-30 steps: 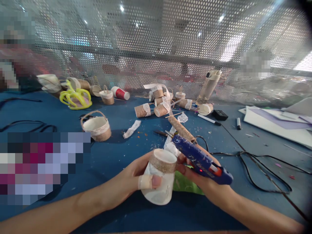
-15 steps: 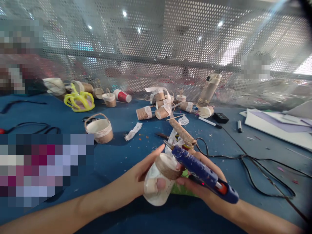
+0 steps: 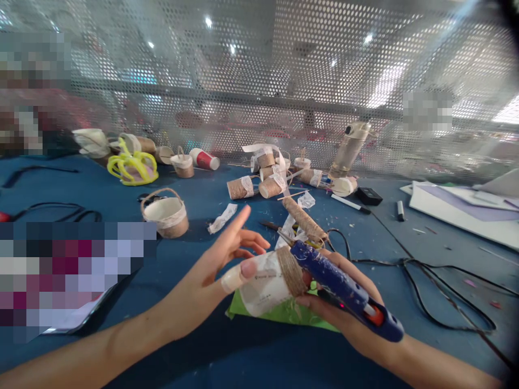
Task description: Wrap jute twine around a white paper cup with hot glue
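White twine-banded paper cup got tipped sideways above blue surface; left grip was spread open, thumb touching, so it's probably being turned. Blue glue gun, cup held by right grip.

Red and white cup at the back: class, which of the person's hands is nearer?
Left. The left hand is in front of the cup; the right hand, holding the blue glue gun, is farther off, to the right.

Bench is lying open beside the left hand; a twine roll (cord nearby) is obstructing the right hand's front.
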Demonstrator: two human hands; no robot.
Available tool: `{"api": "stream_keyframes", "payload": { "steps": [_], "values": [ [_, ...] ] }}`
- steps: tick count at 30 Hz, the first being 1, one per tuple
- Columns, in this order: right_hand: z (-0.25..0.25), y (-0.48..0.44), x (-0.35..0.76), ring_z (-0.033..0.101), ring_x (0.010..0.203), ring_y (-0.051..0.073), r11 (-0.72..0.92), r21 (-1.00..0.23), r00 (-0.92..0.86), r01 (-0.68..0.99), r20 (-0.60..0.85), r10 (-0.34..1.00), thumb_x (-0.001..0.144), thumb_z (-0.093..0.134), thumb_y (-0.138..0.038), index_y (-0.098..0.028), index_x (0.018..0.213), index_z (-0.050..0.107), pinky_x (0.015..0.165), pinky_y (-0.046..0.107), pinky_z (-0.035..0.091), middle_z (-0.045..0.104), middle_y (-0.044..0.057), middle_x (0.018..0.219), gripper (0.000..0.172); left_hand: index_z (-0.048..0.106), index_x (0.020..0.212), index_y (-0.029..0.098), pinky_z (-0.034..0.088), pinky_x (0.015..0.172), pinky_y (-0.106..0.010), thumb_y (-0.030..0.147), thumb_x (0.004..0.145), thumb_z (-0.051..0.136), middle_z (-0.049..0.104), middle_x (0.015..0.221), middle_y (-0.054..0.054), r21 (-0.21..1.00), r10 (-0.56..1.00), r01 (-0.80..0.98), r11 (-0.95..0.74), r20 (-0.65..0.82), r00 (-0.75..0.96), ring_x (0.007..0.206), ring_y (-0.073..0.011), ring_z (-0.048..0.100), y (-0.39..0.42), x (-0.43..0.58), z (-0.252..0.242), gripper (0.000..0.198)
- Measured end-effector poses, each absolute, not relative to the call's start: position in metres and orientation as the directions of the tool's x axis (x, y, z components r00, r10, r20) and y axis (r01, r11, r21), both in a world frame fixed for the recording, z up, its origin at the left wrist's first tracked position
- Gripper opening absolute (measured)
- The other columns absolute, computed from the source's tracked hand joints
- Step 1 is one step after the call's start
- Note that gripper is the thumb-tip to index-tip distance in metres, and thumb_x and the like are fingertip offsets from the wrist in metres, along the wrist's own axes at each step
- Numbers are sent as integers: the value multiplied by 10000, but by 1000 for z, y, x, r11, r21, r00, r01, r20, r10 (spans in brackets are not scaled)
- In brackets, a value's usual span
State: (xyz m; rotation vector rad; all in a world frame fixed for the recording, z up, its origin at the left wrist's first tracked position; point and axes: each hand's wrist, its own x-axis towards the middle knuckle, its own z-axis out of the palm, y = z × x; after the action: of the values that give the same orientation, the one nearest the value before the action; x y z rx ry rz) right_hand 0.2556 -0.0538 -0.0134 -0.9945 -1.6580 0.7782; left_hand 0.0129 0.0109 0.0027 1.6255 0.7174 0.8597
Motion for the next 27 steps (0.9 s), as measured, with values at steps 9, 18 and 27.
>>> {"api": "stream_keyframes", "payload": {
  "steps": [9,18,27],
  "values": [
    [-16,-57,256,656,809,114,443,-868,-119,224,427,897,815,765,-141,-276,862,587,768,189,546,666,-53,951,228,329,1448,430,444,1078,-443,365,846,725,531,1447,-10,995,699,91,-41,-36,714,1310,-258,518,-8,21,-4,723],
    [-11,-58,254,664,774,120,470,-832,-50,295,478,877,802,764,-133,-280,871,625,761,200,555,680,-54,878,214,419,1353,384,445,1064,-434,346,819,763,580,1342,-6,974,734,-123,190,-58,677,1252,-239,551,-2,25,-13,636],
    [-12,-60,263,685,735,219,569,-782,-218,256,527,822,776,771,-163,-289,949,613,659,321,574,705,16,886,265,450,1301,332,487,965,-365,342,825,750,610,1232,-20,982,790,-108,154,-57,611,1124,-222,589,2,25,-7,563]
  ]
}}
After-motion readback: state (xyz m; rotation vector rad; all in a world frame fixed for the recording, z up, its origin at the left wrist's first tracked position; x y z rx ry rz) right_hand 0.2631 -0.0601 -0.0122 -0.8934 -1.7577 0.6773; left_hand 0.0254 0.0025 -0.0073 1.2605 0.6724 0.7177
